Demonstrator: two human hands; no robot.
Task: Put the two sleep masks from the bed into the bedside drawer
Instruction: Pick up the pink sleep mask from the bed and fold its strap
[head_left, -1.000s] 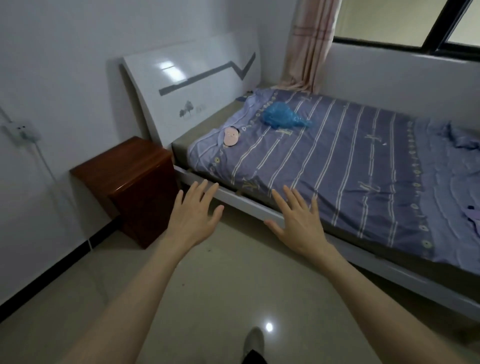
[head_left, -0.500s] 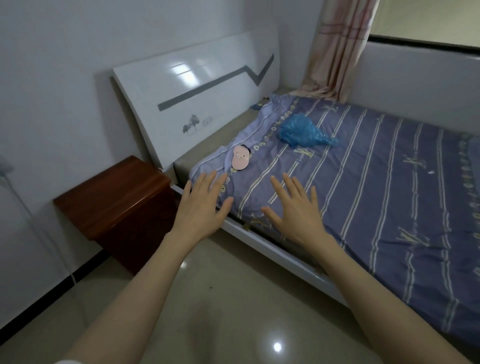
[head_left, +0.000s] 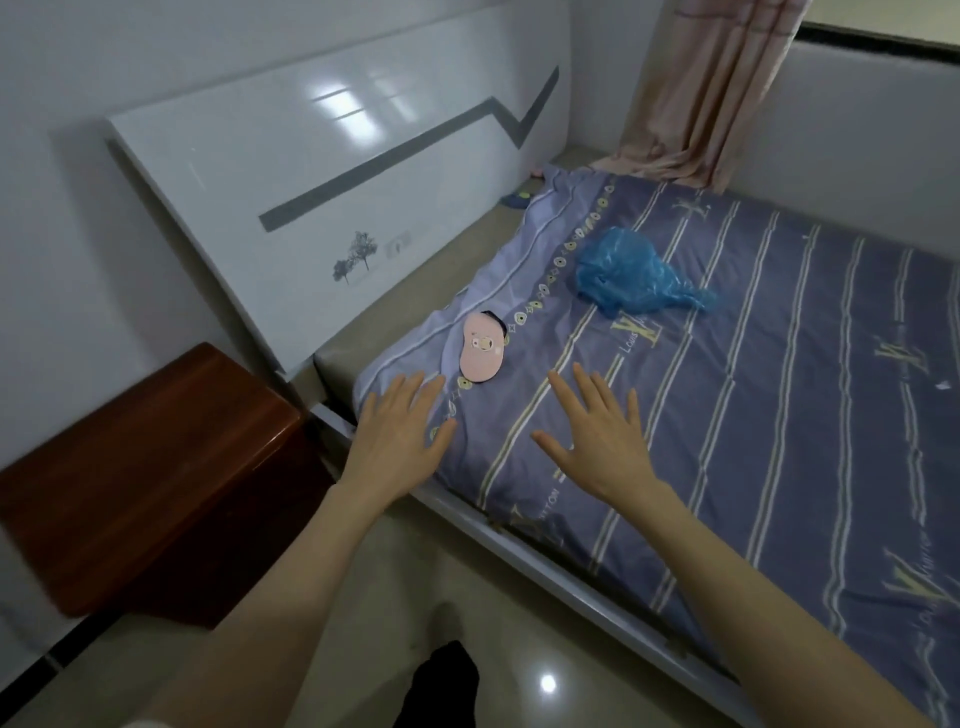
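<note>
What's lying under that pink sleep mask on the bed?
The pink oval sleep mask lies on the striped purple bedsheet. A dark edge, perhaps a second mask or its strap, peeks out at its top; the rest is covered.

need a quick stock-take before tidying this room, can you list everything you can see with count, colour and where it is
sleep mask: 1 seen, pink with something dark under its far end, on the bedspread near the headboard corner
plastic bag: 1, blue, crumpled, on the bedspread further along
bedspread: 1, purple with pale stripes, covering the bed
headboard: 1, glossy white with a grey zigzag, against the wall
bedside cabinet: 1, reddish-brown wood, left of the bed
curtain: 1, pink, far corner
small dark item: 1, too small to identify, by the headboard's far end
left hand: open, empty, over the bed's corner
right hand: open, empty, over the bedspread
</note>
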